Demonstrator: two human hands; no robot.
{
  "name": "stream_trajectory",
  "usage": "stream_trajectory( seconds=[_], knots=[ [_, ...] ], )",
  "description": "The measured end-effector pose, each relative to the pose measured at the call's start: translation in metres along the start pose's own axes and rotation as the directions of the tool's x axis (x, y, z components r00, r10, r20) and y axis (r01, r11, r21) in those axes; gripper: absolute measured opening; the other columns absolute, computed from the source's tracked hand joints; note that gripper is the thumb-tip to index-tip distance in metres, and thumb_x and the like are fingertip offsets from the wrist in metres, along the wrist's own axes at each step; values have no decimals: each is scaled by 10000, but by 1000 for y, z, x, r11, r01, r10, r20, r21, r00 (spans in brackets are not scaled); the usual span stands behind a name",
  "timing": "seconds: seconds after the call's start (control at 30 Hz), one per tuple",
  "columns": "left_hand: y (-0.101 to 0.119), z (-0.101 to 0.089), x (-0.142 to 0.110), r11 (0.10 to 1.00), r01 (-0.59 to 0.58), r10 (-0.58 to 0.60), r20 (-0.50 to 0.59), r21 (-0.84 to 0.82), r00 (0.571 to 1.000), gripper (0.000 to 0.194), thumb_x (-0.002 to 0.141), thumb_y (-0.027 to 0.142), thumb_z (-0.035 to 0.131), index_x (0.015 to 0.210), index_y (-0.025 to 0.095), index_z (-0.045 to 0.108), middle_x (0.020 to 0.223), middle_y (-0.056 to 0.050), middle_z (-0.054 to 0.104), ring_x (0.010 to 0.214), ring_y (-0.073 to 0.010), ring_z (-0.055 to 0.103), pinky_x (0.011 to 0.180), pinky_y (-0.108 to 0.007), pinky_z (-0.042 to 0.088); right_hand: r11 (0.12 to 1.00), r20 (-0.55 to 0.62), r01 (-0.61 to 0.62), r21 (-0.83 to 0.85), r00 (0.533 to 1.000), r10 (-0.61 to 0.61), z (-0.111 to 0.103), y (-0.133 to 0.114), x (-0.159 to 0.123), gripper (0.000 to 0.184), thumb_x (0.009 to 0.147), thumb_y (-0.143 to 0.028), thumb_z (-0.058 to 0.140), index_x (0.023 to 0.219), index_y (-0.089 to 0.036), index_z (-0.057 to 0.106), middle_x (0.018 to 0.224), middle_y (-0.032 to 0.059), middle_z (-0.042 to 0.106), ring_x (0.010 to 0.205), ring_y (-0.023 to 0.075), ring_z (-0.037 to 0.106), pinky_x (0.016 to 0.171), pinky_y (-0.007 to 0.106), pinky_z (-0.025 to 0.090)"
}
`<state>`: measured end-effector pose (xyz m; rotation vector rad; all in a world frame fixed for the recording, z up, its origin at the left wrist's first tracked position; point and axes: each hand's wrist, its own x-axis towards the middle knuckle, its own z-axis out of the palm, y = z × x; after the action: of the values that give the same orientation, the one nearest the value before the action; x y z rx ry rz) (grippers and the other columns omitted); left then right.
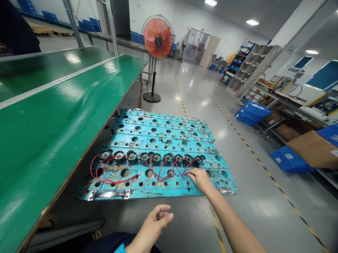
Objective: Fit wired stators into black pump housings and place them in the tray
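Note:
A worn blue perforated tray (168, 134) lies on the floor in front of me. A row of several small black round parts (151, 157) with red wires (108, 172) sits in its holes near the front. My right hand (200, 178) reaches out and rests on the tray by the rightmost parts, fingers closed on the red wire ends there. My left hand (153, 222) hovers low above the floor short of the tray, fingers loosely curled, holding nothing.
A long green workbench (46, 113) runs along the left. A red standing fan (157, 38) is behind the tray. Blue crates (252, 113) and a cardboard box (317, 149) sit under benches at right. Yellow-black floor tape (268, 172) crosses the grey floor.

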<state>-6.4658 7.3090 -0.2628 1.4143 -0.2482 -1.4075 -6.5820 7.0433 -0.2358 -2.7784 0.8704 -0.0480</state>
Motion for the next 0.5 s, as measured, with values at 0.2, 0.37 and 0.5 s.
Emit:
stream_trajectory(
  seconds=[0.2, 0.37, 0.5],
  knots=[
    [-2, -4, -1, 1000, -7, 7, -14, -14, 1000, 619, 593, 594, 848, 1039, 198, 680, 846, -1, 635, 641, -107, 519, 509, -213, 281, 983, 100, -81, -166, 990, 99, 1, -5, 2, 199, 1003, -329, 582, 1033, -169, 695, 998, 52, 717, 897, 172, 680, 871, 374, 547],
    [-6, -7, 2, 1000, -14, 13, -20, -28, 1000, 645, 557, 612, 859, 1005, 187, 671, 785, 13, 611, 609, -97, 497, 488, -208, 245, 986, 152, -38, -165, 986, 64, -7, -7, 1, 150, 986, -260, 592, 980, -166, 709, 930, 46, 732, 878, 177, 692, 876, 367, 541],
    [-12, -9, 5, 999, -7, 5, -32, -40, 999, 701, 503, 636, 868, 997, 183, 664, 755, 22, 595, 594, -96, 482, 475, -210, 230, 996, 115, 16, -86, 993, -6, -14, -2, -11, 371, 951, -97, 468, 1189, -249, 709, 1142, 63, 750, 997, 192, 713, 861, 283, 522]
  ],
)
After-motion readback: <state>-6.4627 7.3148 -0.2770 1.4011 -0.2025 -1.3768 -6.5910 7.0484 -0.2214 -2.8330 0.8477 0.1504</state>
